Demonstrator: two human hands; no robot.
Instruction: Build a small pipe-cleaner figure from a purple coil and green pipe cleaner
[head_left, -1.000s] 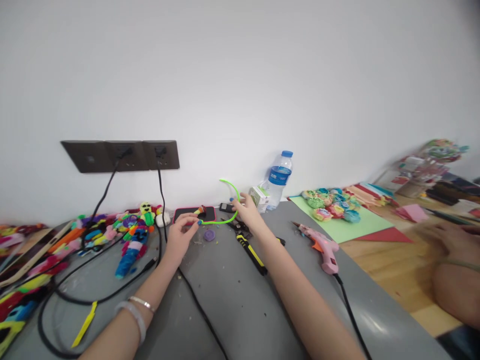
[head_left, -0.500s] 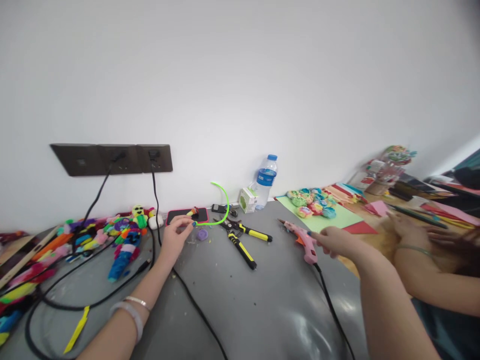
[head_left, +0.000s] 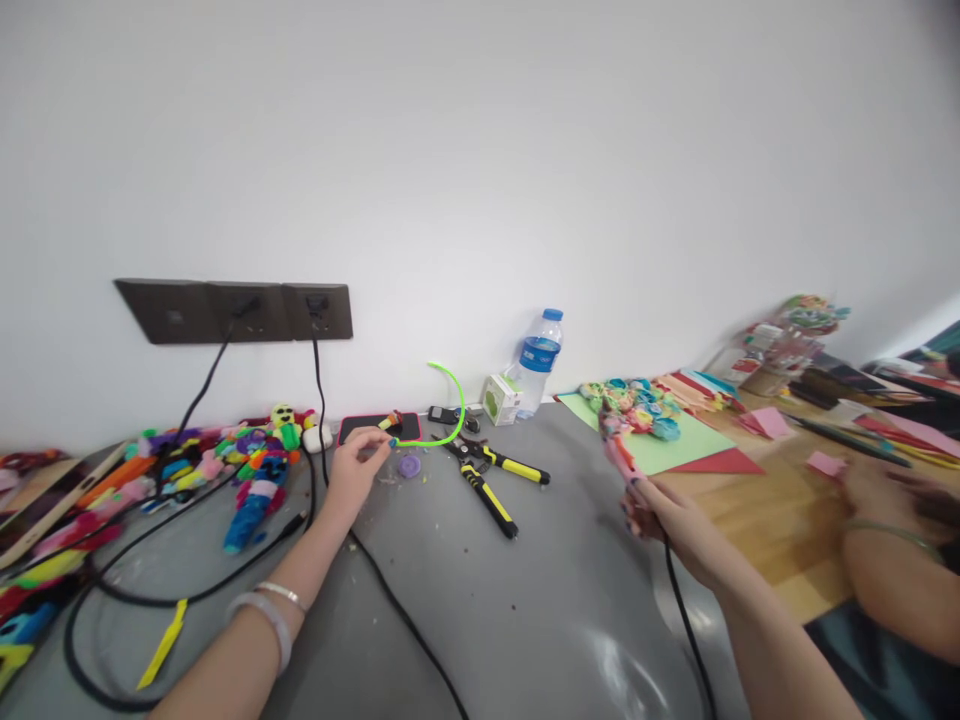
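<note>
My left hand (head_left: pixel 358 465) pinches the end of a bright green pipe cleaner (head_left: pixel 459 395), which curves up and back to the left. Under it lies a dark phone with a pink edge (head_left: pixel 418 424), a small red and yellow piece on top. A purple disc (head_left: pixel 409 466) is close by, and wire strippers with black and yellow handles (head_left: pixel 491 500) rest just to the right. My right hand (head_left: pixel 656 510) is closed round the handle of a pink hot glue gun (head_left: pixel 619 445), held above the table with its nozzle pointing up and away. Its black cord hangs down toward me.
Fuzzy colourful figures (head_left: pixel 255 500) and looping black cables (head_left: pixel 187 600) cover the left side. A water bottle (head_left: pixel 537 365) and small box (head_left: pixel 501 400) stand by the wall. Paper flowers (head_left: pixel 637 405) lie on green paper (head_left: pixel 705 447). Another person's hand (head_left: pixel 885 500) is at right.
My right hand has taken hold of the glue gun and lifted it off the table, turning its nozzle upward. My left hand keeps its pinch. The co-worker's arm has shifted right.
</note>
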